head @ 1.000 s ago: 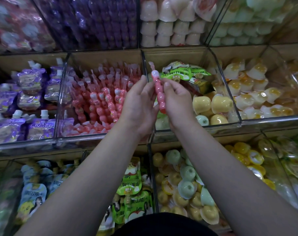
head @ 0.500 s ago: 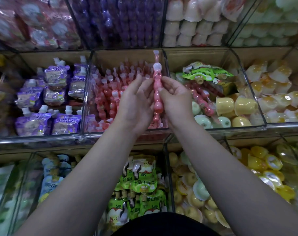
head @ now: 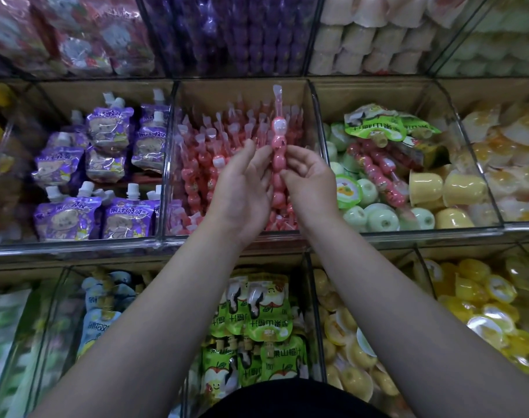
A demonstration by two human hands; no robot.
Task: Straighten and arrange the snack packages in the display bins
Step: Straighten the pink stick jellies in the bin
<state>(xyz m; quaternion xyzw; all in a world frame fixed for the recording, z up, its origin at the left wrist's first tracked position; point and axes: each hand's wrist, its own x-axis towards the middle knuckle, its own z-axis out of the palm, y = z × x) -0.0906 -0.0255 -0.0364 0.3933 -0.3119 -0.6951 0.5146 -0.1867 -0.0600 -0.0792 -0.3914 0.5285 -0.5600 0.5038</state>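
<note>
A pink beaded jelly stick [head: 279, 152] stands upright between my hands, over the middle clear bin [head: 314, 122] that is full of the same pink sticks [head: 208, 164]. My left hand [head: 242, 188] touches its left side with nearly straight fingers. My right hand [head: 310, 179] pinches the stick from the right with fingers and thumb. In the bin to the right, a few more pink sticks [head: 381, 173] lie among green cups, yellow cups and green pouches [head: 377, 123].
Purple spout pouches [head: 106, 164] fill the bin on the left. Orange-and-white jelly cups [head: 510, 164] fill the far right bin. Below are green apple pouches [head: 263, 321], blue pouches [head: 103, 309] and yellow cups [head: 480, 303]. More bins stand above.
Both hands carried the pink stick leftward, from over the mixed bin to over the pink-stick bin, keeping it upright. The view shifted with them.
</note>
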